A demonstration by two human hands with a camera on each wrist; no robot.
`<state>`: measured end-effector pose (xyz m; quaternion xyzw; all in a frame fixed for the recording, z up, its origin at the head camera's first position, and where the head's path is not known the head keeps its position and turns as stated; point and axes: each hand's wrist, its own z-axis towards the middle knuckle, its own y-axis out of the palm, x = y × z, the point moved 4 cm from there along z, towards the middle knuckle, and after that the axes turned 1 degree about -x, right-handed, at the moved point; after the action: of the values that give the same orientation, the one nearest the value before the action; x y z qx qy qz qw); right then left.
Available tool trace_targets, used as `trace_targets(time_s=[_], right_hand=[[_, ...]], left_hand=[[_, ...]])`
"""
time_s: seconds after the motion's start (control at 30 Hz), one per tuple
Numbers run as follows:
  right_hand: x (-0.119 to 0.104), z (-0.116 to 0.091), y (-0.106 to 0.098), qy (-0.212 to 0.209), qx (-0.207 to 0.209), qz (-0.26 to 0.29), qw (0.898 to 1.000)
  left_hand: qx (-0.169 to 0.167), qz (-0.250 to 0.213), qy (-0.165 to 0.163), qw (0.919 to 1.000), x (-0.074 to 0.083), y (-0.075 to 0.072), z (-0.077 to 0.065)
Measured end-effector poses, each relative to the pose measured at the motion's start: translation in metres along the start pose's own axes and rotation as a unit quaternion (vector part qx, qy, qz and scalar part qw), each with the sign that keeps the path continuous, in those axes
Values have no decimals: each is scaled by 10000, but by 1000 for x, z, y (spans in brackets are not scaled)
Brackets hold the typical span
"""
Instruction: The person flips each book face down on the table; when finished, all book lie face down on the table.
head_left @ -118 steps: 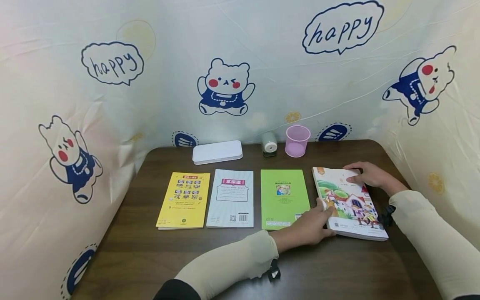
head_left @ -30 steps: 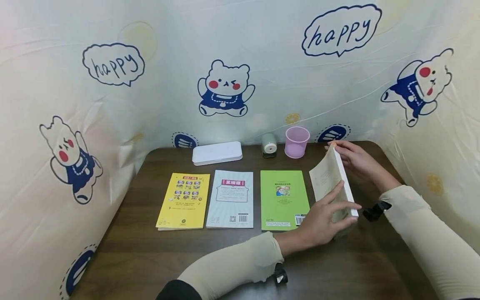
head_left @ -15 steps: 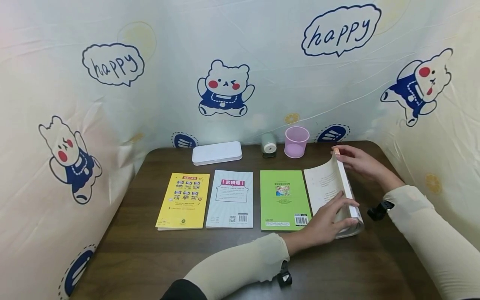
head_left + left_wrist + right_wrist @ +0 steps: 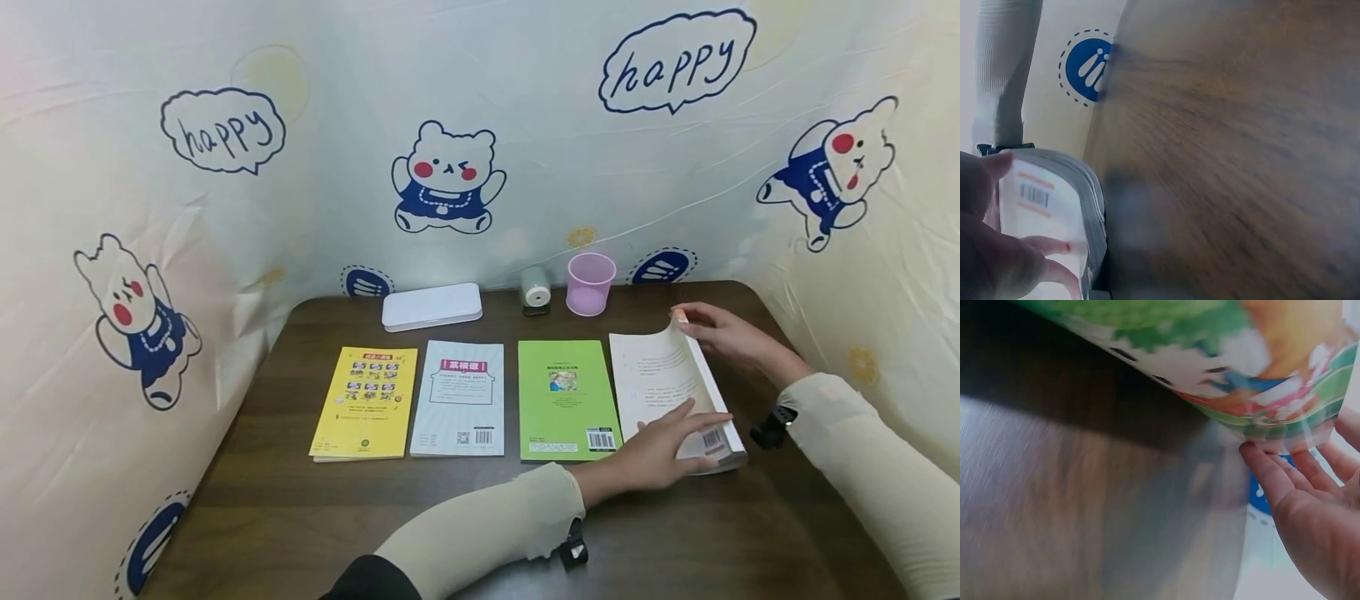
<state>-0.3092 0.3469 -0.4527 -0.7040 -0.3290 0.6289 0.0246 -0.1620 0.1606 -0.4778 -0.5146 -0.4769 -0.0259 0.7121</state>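
A thick white book (image 4: 654, 373) lies mostly back cover up at the right of the table, its right edge with the spine raised and tilted. My right hand (image 4: 731, 335) holds the upper right corner, thumb and fingers on either side of it; the right wrist view shows the colourful picture cover (image 4: 1210, 350) facing down and clear of the table there. Across the lower part of the book, my left hand (image 4: 660, 450) rests with fingers spread and fairly straight, one reaching the spine edge. Near its fingers, a barcode (image 4: 1034, 195) shows on the back cover.
A green book (image 4: 566, 392) lies right beside the white book's left edge. Farther left are a pale blue book (image 4: 459, 421) and a yellow book (image 4: 367, 408). Along the back stand a white flat case (image 4: 432, 307), a small green device (image 4: 536, 287) and a pink cup (image 4: 590, 285).
The white book, earlier picture side up, has been turned over leftward by both hands. Over the last second it has tilted down from near upright, and its back cover now shows.
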Motion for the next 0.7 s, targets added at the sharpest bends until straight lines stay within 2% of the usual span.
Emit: trace_targets(time_s=[0.13,0.3,0.5,0.7], right_hand=[[8,-5,-5,117,-41,-316,9994],[16,-8,-12,293,10,-753,9967],[27,-11,-16,685,71,-1029,9923],[34,-10,-20,862,-31,-869,9925]], left_hand=[[-303,720,-109,9969,-4,5,0],[-667,1610,-122,9846,-6,5,-2],[-993,2478,95,9637,-10,8,-5],[-1005,3316,72,9380,-14,12,-5]])
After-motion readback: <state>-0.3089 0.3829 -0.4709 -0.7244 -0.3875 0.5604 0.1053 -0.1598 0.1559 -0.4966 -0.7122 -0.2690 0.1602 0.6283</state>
